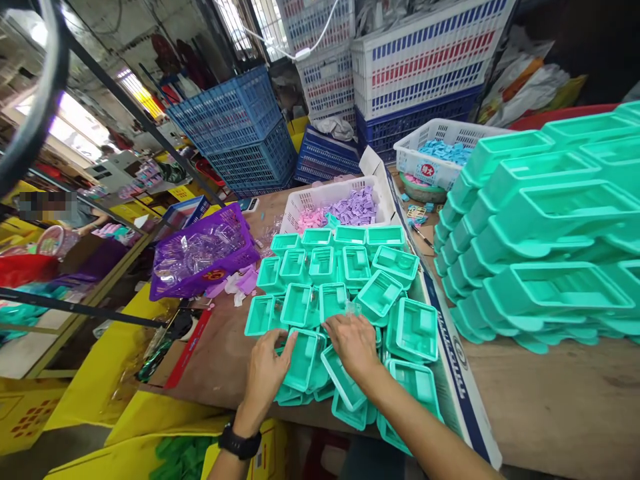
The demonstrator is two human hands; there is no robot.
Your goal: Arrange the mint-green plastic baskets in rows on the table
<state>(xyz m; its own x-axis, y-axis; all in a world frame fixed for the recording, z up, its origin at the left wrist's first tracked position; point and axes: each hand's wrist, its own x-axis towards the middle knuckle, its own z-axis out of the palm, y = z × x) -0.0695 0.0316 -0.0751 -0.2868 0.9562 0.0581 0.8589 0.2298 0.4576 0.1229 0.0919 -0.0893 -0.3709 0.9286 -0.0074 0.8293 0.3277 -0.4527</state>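
Head view, left hand (265,367) spread near green bins (303,360), right hand (354,341) grip unclear, purple basket (184,283) of clear plastic (210,247)

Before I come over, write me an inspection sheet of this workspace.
Surface: brown tabletop, bare in patches.
Job's things: loose green boxes in rough rows; taller green stacks to the right; white basket with purple and pink pieces; purple basket of clear parts.
Clutter: purple and white scraps beside the purple basket.
Left hand: thumb and fingers apart, at a green box's edge; contact unclear.
Right hand: over the loose boxes, a small clear piece by its fingers; grip unclear.
Cables: white cable hanging before the crates.
Surroundings: blue crates and white crates stacked behind; another person at far left.
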